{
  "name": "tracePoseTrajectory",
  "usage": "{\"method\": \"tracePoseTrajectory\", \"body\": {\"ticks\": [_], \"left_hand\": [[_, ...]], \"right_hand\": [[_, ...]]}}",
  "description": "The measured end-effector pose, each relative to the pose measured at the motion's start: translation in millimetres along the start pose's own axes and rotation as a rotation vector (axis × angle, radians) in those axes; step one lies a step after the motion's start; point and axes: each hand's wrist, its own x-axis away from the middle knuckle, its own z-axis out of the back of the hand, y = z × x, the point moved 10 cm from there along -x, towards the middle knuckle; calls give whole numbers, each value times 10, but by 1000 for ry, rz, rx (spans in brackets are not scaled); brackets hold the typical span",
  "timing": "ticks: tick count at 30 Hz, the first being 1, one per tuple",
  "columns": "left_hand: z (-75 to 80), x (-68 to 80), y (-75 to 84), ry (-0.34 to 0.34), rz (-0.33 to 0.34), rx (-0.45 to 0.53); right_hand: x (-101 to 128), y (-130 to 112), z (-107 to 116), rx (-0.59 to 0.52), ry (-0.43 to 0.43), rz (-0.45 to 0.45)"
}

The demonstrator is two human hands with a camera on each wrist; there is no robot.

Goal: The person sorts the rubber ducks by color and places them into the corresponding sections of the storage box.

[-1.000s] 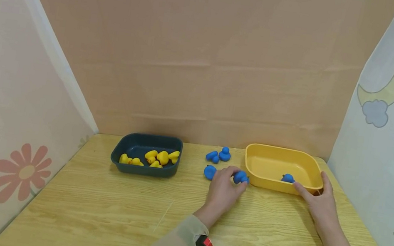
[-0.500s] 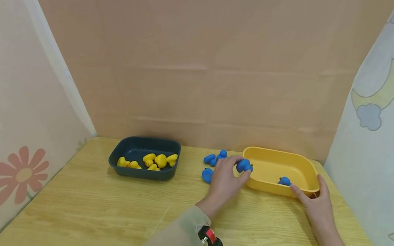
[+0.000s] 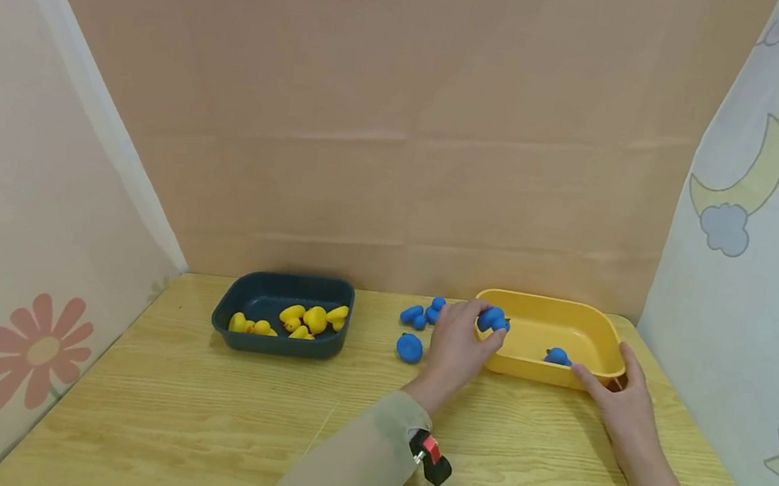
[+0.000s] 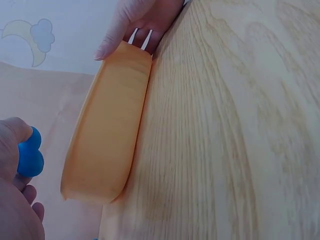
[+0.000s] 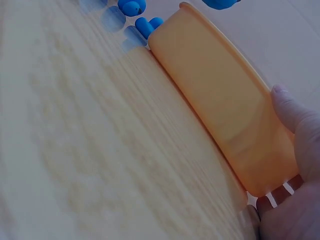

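In the head view my left hand [image 3: 456, 345] pinches a blue toy duck [image 3: 492, 319] between thumb and fingers, raised at the left end of the yellow plastic bin [image 3: 529, 369]. The left wrist view shows the same duck [image 4: 31, 157] above the bin's rim level. My right hand [image 3: 624, 409] grips the bin's near right corner, thumb at the rim and fingers around the outside, as the right wrist view shows. Inside the bin lies another blue duck [image 3: 556, 356], partly hidden by the front wall. Left of my left hand, a blue duck [image 3: 409, 348] lies tipped over on the table.
Two more blue ducks stand behind it, one [image 3: 412, 316] lying over and one [image 3: 435, 309] partly covered by my left hand. A dark blue bin [image 3: 285, 346] with several yellow ducks [image 3: 315, 319] sits further left. Fabric walls [image 3: 320, 100] enclose the wooden table [image 3: 198, 432].
My left hand has lifted the blue duck from beside the yellow bin up and right to its left rim. The right hand keeps its grip on the bin. The head view has shifted slightly.
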Motion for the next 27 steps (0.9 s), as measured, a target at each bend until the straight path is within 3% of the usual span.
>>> {"method": "tracePoseTrajectory", "body": {"ticks": [7, 17, 27], "left_hand": [[-132, -20, -14, -22, 19, -58], [-247, -24, -42, -50, 56, -58], [-150, 17, -129, -25, 100, -14]], "right_hand": [[10, 3, -15, 1, -8, -17], [-5, -5, -20, 11, -8, -12], [3, -25, -17, 9, -13, -6]]}}
